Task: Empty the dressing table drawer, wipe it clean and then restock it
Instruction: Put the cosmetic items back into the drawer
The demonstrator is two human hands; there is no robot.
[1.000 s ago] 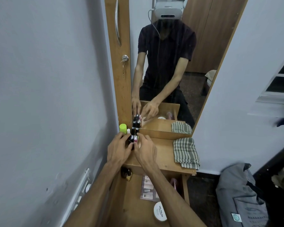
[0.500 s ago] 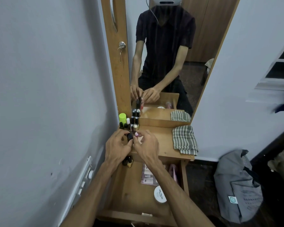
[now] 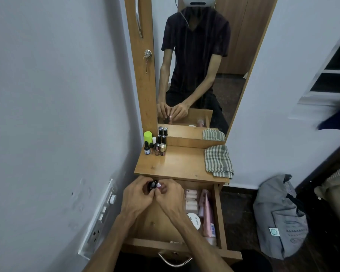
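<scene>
Wooden dressing table top (image 3: 181, 163) carries small bottles (image 3: 155, 146) and a checked cloth (image 3: 218, 161). Over the open drawer (image 3: 217, 213), my left hand (image 3: 137, 197) pinches a dark-capped bottle (image 3: 152, 185), my right hand (image 3: 171, 195) a pink-capped bottle (image 3: 159, 185).

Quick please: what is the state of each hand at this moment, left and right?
Left hand: fingers curled, pinching a small black-capped bottle over the open drawer.
Right hand: fingers curled, pinching a small pink-capped bottle.

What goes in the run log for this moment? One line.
stage: emptying | left hand: grips dark bottle | right hand: grips pink bottle | drawer: open
</scene>
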